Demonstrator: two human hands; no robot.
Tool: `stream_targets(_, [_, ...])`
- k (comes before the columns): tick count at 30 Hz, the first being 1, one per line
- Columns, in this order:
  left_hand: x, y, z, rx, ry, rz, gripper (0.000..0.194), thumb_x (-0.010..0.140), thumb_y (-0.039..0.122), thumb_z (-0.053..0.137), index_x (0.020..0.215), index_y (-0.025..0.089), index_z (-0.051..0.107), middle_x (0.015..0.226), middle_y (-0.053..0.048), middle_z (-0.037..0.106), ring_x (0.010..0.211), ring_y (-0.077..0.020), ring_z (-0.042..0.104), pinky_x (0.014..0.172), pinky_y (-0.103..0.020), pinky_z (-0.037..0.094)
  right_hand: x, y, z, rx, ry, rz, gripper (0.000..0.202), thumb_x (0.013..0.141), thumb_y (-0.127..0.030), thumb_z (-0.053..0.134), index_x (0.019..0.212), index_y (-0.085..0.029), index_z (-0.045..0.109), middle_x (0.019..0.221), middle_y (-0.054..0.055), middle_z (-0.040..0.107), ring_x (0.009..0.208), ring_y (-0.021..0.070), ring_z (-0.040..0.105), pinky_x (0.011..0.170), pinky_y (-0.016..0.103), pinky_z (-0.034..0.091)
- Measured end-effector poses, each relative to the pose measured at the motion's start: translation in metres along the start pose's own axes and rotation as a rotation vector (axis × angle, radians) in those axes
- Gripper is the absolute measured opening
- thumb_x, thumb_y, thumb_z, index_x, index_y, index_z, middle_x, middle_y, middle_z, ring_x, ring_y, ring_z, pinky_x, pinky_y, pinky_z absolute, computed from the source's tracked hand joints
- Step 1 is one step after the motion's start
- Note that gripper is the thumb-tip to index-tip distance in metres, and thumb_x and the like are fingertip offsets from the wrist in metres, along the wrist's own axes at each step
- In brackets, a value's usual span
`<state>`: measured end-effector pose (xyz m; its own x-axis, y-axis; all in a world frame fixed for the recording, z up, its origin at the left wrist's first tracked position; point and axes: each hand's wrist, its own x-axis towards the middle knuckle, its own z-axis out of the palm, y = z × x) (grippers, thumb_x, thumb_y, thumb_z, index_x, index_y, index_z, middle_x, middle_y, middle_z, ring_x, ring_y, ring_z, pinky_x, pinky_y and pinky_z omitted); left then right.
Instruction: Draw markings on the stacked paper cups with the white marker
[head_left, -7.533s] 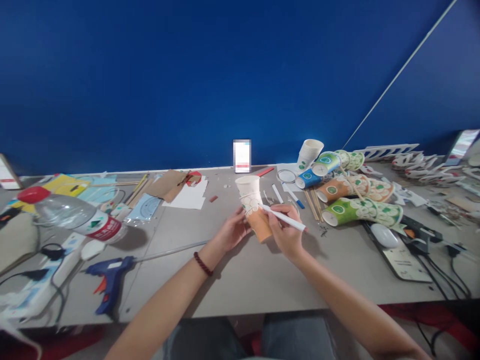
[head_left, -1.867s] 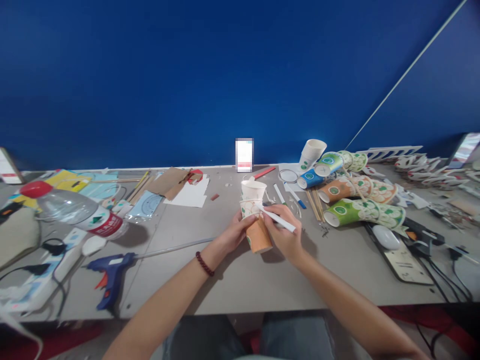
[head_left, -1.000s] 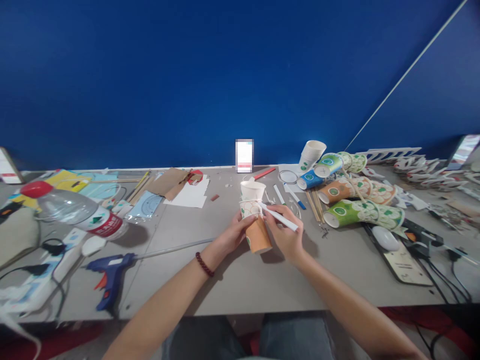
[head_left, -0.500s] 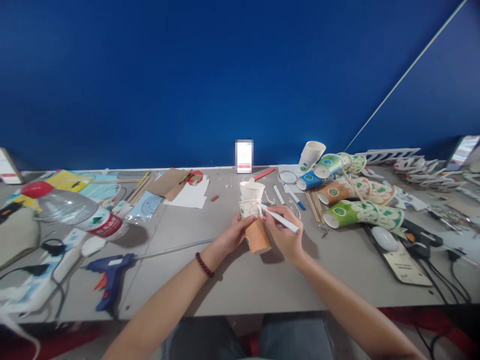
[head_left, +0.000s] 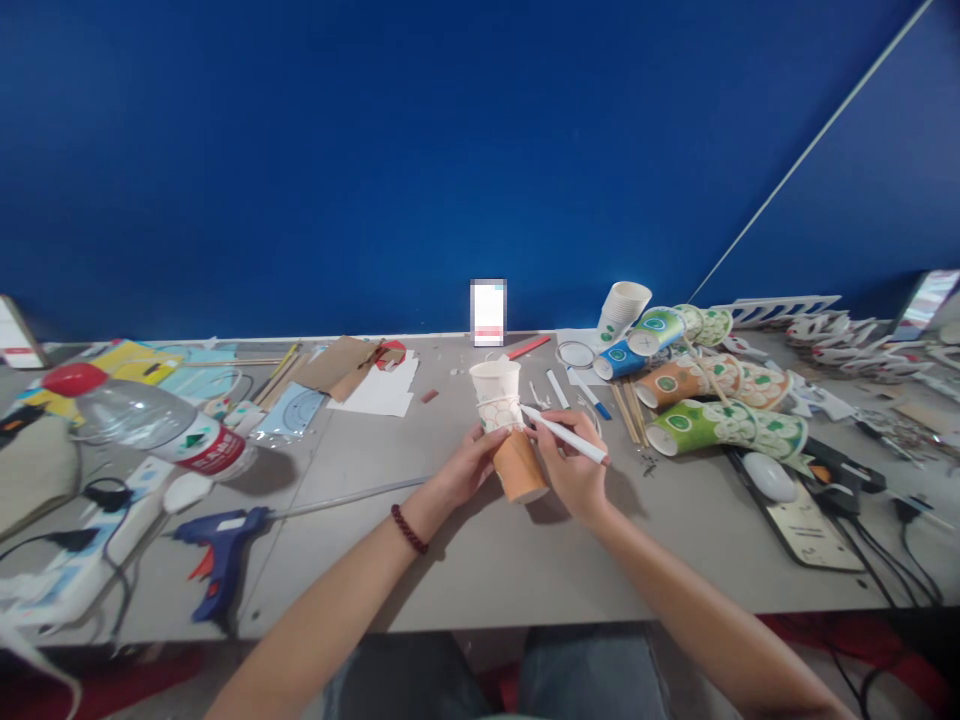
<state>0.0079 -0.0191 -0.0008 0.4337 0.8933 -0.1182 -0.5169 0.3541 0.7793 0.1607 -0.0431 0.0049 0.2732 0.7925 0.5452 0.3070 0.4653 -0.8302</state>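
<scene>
My left hand (head_left: 474, 462) wraps around joined paper cups: an orange cup (head_left: 520, 470) pointing down toward me and a white cup (head_left: 496, 385) with its mouth up and away. Scallop-like lines show on the white side. In my right hand (head_left: 574, 470) is a white marker (head_left: 566, 435), its tip at the right side of the white cup near the join. Whether the tip touches the paper I cannot tell. Right of my hands lie finished-looking cup pairs, a green one (head_left: 679, 430) and an orange one (head_left: 667, 382) with scallop drawings.
A blue glue gun (head_left: 225, 550) and a plastic bottle (head_left: 172, 425) lie at the left beside a power strip (head_left: 82, 560). Stacked cups (head_left: 624, 310) stand at the back. A phone (head_left: 489, 315) leans on the wall. A black glue gun (head_left: 836, 480) lies right.
My left hand has turned the joined cups slightly, the white mouth shifting left and the orange end right. The marker has moved a little right and down with my right hand.
</scene>
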Motion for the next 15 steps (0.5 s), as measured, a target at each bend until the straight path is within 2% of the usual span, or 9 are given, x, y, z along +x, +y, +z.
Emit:
stream_targets(3, [0.0005,-0.0002,0.0003,-0.017,-0.017,0.0,0.041,0.077,0.034,0.079,0.113,0.018,0.067,0.119,-0.012,0.07,0.113,-0.0296,0.064,0.101,-0.04,0.043,-0.0006,0.0004,0.0006,0.055,0.005,0.034,0.016,0.09,-0.036,0.066,0.093,-0.021,0.064,0.084,0.005,0.071,0.07,0.0191,0.074,0.064,0.032,0.064])
stream_targets(8, [0.0016,0.0003,0.0019,-0.047,-0.009,0.013,0.04,0.077,0.034,0.079,0.112,0.02,0.066,0.118,-0.01,0.07,0.109,-0.0272,0.065,0.097,-0.039,0.044,-0.0011,-0.0008,0.0012,0.111,0.0,0.044,0.014,0.091,-0.035,0.064,0.094,-0.021,0.063,0.083,0.005,0.073,0.071,0.0205,0.076,0.065,0.033,0.064])
stream_targets(15, [0.0055,-0.0045,-0.0057,-0.037,0.062,0.0,0.03,0.077,0.033,0.078,0.102,0.018,0.068,0.109,-0.008,0.072,0.101,-0.0249,0.065,0.091,-0.036,0.044,0.0011,-0.0059,0.0,-0.006,0.022,-0.039,0.009,0.088,-0.029,0.066,0.09,-0.021,0.063,0.079,0.003,0.071,0.065,0.0175,0.072,0.061,0.03,0.059])
